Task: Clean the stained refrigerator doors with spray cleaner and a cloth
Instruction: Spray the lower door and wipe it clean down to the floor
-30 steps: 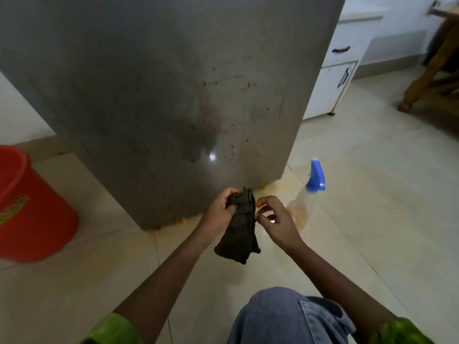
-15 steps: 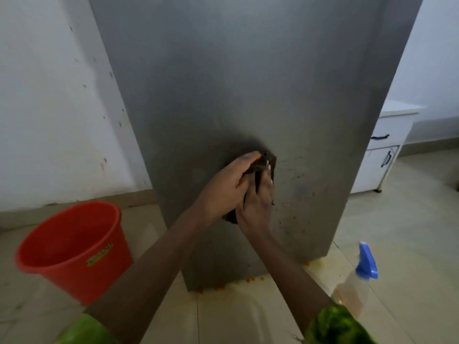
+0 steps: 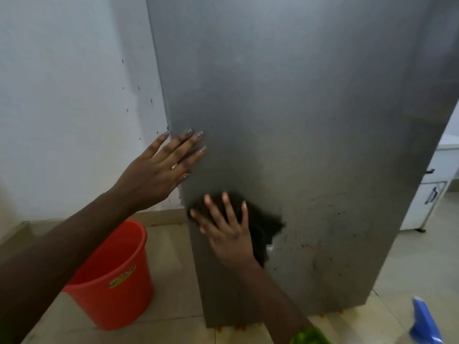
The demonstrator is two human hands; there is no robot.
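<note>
Right hand flat, fingers spread, presses cloth on lower refrigerator door; specks beside it. Bucket, spray bottle on tiled floor. Left hand now off cloth, flat at door edge.

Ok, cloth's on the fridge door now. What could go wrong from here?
1. The cloth under the right hand looks dark; dragging it across the specks on the door to its right may smear rather than lift them.
2. The spray bottle sits on the floor close by at lower right; a careless move could tip it.
3. Orange bits at the door's foot could get trodden around.
</note>
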